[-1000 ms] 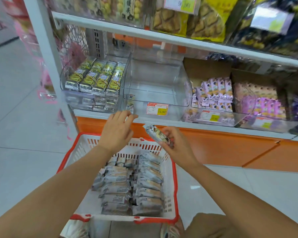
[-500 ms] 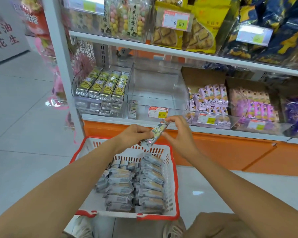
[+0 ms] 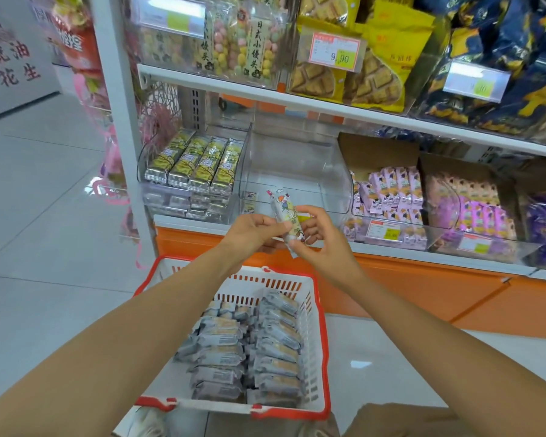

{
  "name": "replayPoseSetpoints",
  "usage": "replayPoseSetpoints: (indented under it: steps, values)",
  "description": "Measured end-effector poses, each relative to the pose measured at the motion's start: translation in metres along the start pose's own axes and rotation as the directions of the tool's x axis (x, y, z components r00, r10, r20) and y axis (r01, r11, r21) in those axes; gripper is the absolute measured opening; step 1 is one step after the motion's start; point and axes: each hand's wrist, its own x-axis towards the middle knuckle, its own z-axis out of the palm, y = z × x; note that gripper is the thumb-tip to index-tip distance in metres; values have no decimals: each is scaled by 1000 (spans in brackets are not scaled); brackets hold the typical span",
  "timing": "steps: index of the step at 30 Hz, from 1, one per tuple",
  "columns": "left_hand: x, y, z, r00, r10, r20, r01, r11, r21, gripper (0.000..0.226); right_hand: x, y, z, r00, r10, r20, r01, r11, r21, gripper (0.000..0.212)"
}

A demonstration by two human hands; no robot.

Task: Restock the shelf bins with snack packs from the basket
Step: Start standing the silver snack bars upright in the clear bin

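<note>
A white snack pack with a cartoon print stands nearly upright between my hands, in front of the shelf edge. My left hand pinches its lower left side. My right hand holds it from the right with curled fingers. Just behind it sits a clear bin that looks almost bare, with one small pack at its front left corner. Below my arms, a white basket with a red rim holds several grey snack packs in rows.
The clear bin to the left holds yellow-green packs. To the right are bins of purple and pink packs. An upper shelf carries bagged snacks overhead. An orange base panel runs under the shelf. Grey tiled floor spreads left.
Both hands have risen with the snack pack, which has turned from slanted to nearly upright. My left hand, free a second ago, now pinches it. The view has tilted upward.
</note>
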Motion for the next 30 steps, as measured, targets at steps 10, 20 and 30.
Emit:
replayPoseSetpoints:
  steps: [10, 20, 30]
  values:
    - [41, -17, -79, 740, 653, 160, -245, 40, 969, 50, 99, -2, -9, 998, 36, -58, -47, 979, -200, 36]
    - [72, -55, -117, 719, 627, 301, -195, -234, 952, 68, 182, 46, 22, 941, 336, 36, -269, 811, -519, 29]
    - [83, -67, -119, 655, 688, 315, -175, -267, 948, 71, 198, 63, 52, 808, 532, 253, -272, 718, -641, 24]
